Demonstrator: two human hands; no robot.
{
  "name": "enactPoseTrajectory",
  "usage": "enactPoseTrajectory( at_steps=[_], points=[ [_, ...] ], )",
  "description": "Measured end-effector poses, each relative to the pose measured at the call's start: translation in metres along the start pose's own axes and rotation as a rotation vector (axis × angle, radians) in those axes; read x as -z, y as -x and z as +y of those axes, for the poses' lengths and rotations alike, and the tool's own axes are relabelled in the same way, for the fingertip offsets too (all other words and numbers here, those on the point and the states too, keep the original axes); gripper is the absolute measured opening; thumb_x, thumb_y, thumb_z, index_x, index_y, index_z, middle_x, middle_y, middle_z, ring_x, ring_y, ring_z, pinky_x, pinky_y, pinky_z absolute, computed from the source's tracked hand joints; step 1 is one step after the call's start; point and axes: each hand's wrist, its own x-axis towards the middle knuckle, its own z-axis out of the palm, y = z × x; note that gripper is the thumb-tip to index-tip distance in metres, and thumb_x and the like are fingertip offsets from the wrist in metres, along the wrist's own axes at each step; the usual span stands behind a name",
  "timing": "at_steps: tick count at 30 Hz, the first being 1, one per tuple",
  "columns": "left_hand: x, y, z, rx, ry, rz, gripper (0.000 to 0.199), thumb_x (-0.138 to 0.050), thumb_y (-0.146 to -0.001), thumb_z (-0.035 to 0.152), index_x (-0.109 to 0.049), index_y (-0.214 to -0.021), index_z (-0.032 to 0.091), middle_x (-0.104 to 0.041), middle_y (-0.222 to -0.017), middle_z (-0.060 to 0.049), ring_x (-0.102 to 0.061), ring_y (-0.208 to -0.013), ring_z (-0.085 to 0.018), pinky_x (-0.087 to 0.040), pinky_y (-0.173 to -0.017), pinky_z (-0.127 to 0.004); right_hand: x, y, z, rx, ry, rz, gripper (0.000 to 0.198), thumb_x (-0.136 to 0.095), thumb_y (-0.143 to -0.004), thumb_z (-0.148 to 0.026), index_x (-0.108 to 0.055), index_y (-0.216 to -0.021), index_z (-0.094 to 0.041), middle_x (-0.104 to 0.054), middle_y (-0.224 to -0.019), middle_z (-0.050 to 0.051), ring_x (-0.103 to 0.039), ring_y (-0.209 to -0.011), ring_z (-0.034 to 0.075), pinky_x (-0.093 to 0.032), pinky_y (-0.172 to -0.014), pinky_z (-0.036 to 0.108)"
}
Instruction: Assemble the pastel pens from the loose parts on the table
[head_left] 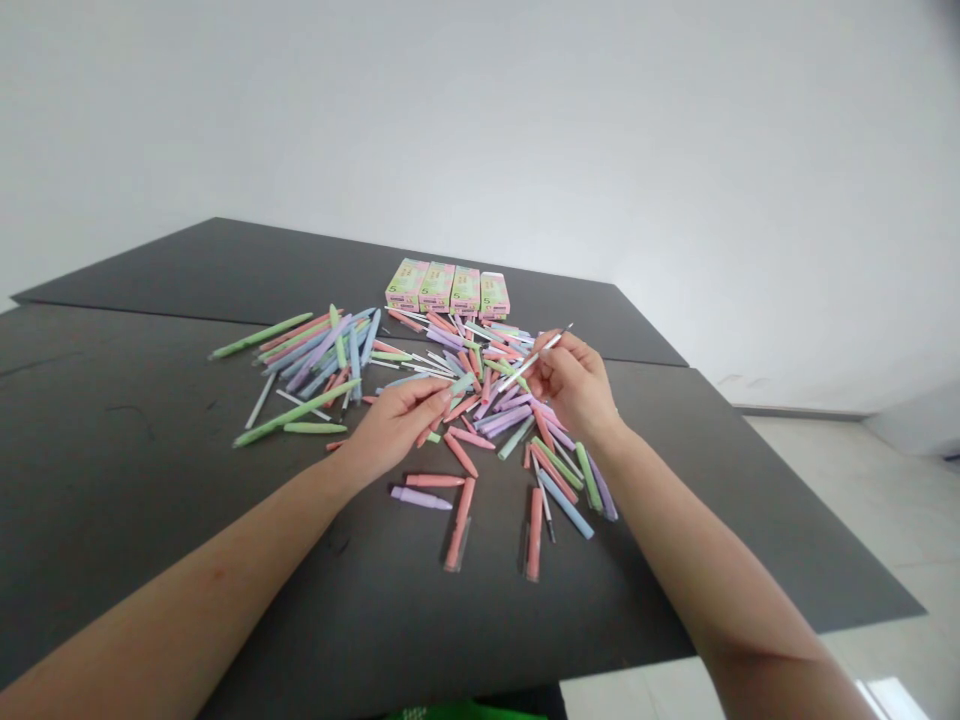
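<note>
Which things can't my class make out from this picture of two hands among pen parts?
All in the head view:
- Lower end of the pale barrel: hidden by the left hand holding it.
- Right hand: some fingertips, hidden behind its other fingers around the white refill.
- Exact count of the central pen parts: they overlap.
- Boxes: smallest print too small.
- Green cloth: cut off by the bottom edge.

A white pen refill (pixel 526 367) is held aslant, dark end far right; to its left, a pale-green barrel (pixel 463 383) is held, partly hidden.
</note>
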Motion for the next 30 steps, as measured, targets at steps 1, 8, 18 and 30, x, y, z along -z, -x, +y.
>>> enactPoseTrajectory(
  at_steps=[1,8,18,30],
  points=[
    [0.000,0.000,0.001,0.003,-0.005,-0.001,0.029,-0.049,-0.092,0.041,-0.058,-0.079,0.017,-0.044,-0.056,0.005,-0.040,-0.048,-0.008,-0.031,-0.049,-0.022,0.000,0.000,0.000,0.023,0.007,0.033,0.008,-0.057,-0.076,-0.027,-0.053,-0.079,-0.020,-0.060,-0.060,-0.004,-0.050,-0.043,0.007,-0.035,-0.040,0.018],
    [-0.003,0.001,0.006,0.032,0.012,-0.028,0.028,-0.052,-0.089,0.042,-0.061,-0.081,0.016,-0.044,-0.056,0.005,-0.039,-0.046,-0.008,-0.028,-0.046,-0.022,-0.007,0.002,0.004,0.048,0.018,0.043,0.016,-0.058,-0.082,-0.036,-0.054,-0.083,-0.020,-0.061,-0.061,-0.003,-0.058,-0.048,0.010,-0.043,-0.044,0.020],
    [-0.003,0.001,0.005,-0.017,-0.015,-0.044,0.032,-0.050,-0.090,0.041,-0.069,-0.100,0.017,-0.050,-0.060,0.004,-0.040,-0.049,-0.009,-0.030,-0.047,-0.021,-0.015,0.007,0.011,-0.037,0.019,-0.106,0.025,-0.065,-0.080,-0.042,-0.060,-0.084,-0.017,-0.064,-0.066,-0.001,-0.061,-0.052,0.010,-0.048,-0.045,0.020],
    [-0.004,0.002,0.007,-0.010,-0.036,-0.011,0.031,-0.051,-0.088,0.042,-0.070,-0.091,0.017,-0.047,-0.056,0.004,-0.040,-0.049,-0.010,-0.031,-0.046,-0.021,-0.013,0.008,0.011,-0.112,-0.056,-0.213,0.029,-0.065,-0.080,-0.039,-0.059,-0.100,-0.019,-0.066,-0.070,-0.002,-0.061,-0.054,0.010,-0.049,-0.049,0.021]
  ],
)
